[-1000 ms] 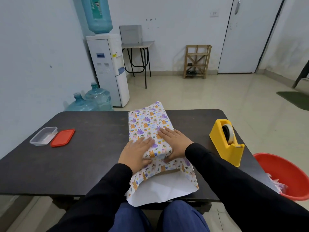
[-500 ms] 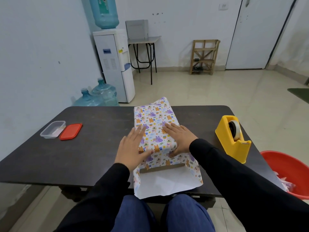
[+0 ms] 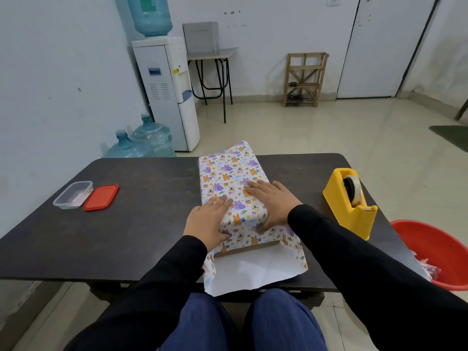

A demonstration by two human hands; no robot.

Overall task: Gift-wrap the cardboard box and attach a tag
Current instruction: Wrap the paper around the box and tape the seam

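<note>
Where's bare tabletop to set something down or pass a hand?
Widest free patch: table between the red lid and the wrapped box. A narrower strip lies between that box and the yellow tape dispenser, its near part crossed by the right sleeve. Crowded: centre, where left hand and right hand press the box.

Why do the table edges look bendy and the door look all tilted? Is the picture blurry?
Head view: the wide-angle lens bows the table edges and leans the door near the picture's side. Head view: the light is soft and even, with a pale sheen on the floor. Head view: the little prints on the wrapping paper look sharp, not blurry.
</note>
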